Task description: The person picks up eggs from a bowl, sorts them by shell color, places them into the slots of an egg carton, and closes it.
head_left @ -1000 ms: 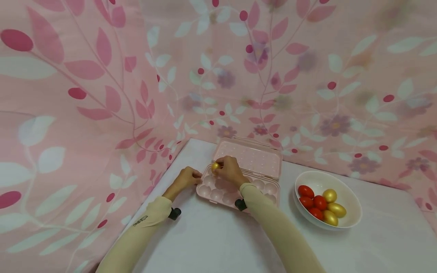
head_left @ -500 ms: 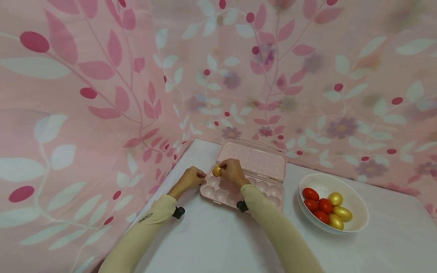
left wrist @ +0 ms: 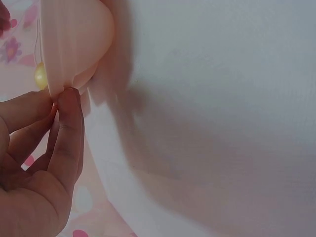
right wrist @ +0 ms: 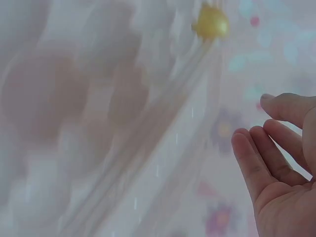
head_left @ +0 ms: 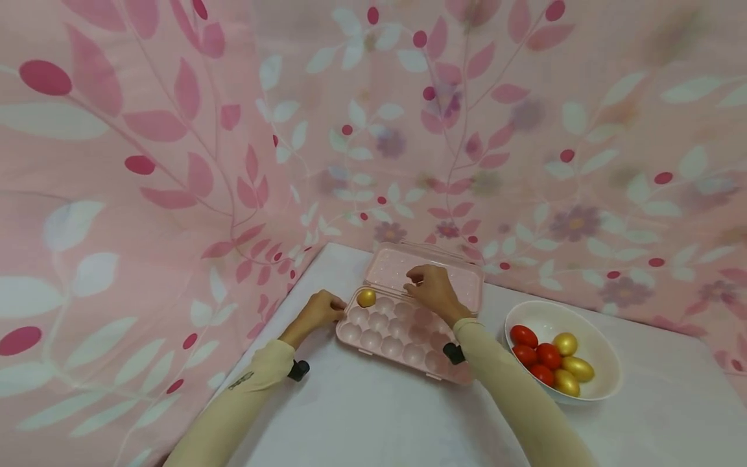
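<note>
A pink egg carton (head_left: 393, 346) lies with its lid folded back on the white table. One gold egg (head_left: 366, 298) sits in the carton's far left cup; the left wrist view catches part of this egg (left wrist: 41, 76) past the rim. My left hand (head_left: 318, 312) pinches the carton's left edge, thumb and fingertips on either side of the rim (left wrist: 59, 84). Over the lid (head_left: 388, 267) hovers my right hand (head_left: 434, 290), holding nothing. In the right wrist view its fingers (right wrist: 252, 165) are loosely bent, apart from the thumb.
To the right of the carton stands a white bowl (head_left: 607, 363) with several red eggs (head_left: 548, 355) and several gold eggs (head_left: 578, 369). Pink floral cloth (head_left: 397, 130) hangs behind and to the left of the white table (head_left: 373, 421).
My right hand has let go of the gold egg, leaving it in the corner cup, and has moved right over the lid. My left hand still grips the carton's edge.
</note>
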A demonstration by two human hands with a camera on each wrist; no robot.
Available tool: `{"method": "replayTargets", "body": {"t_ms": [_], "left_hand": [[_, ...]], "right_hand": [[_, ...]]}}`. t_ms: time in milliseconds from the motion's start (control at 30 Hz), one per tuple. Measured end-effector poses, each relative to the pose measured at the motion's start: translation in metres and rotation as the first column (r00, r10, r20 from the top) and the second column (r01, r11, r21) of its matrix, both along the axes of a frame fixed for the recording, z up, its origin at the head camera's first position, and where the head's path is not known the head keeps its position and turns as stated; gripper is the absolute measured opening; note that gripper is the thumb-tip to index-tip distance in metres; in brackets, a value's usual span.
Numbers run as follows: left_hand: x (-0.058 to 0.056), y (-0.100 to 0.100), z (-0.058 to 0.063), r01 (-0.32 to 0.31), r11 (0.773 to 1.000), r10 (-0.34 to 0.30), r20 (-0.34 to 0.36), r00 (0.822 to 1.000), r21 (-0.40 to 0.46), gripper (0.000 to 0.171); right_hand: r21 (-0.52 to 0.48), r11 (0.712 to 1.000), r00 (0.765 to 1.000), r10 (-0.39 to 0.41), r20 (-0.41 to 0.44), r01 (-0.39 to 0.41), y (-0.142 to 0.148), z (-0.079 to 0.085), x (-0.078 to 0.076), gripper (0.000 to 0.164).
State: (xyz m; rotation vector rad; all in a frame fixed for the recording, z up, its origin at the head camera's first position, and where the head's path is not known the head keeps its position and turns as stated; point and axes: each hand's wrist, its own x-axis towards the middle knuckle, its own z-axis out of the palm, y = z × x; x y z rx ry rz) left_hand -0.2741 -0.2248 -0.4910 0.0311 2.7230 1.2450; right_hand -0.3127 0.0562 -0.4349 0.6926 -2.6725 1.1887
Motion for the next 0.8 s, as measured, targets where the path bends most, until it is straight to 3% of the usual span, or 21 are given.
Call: {"method": "replayTargets", "body": {"t_ms": [200,367,667,800], "left_hand": [[-0.001,0.0,-0.001,0.013,1.0,-0.013,0.01,1.0,0.003,0.023],[0.0,-0.002,-0.001,-0.004,1.0,0.004,0.02,1.0,-0.008,0.022],[0.001,-0.003,-0.002,0.018,1.0,-0.018,-0.007,1.0,-0.02,0.022],[-0.001,0.001,-0.001,0.008,1.0,-0.008,0.014,1.0,-0.015,0.022]], "right_hand": [[0.06,0.993,0.994,-0.1,-0.055,0.103,0.074,0.013,0.012,0.022],[0.129,0.974,0.982,-0.178,-0.058,0.185,0.125,0.009,0.023,0.024],[0.244,0.92,0.949,-0.316,-0.006,0.308,0.205,-0.001,0.04,0.025],[0.331,0.886,0.928,-0.365,0.067,0.325,0.237,-0.001,0.044,0.031]]}}
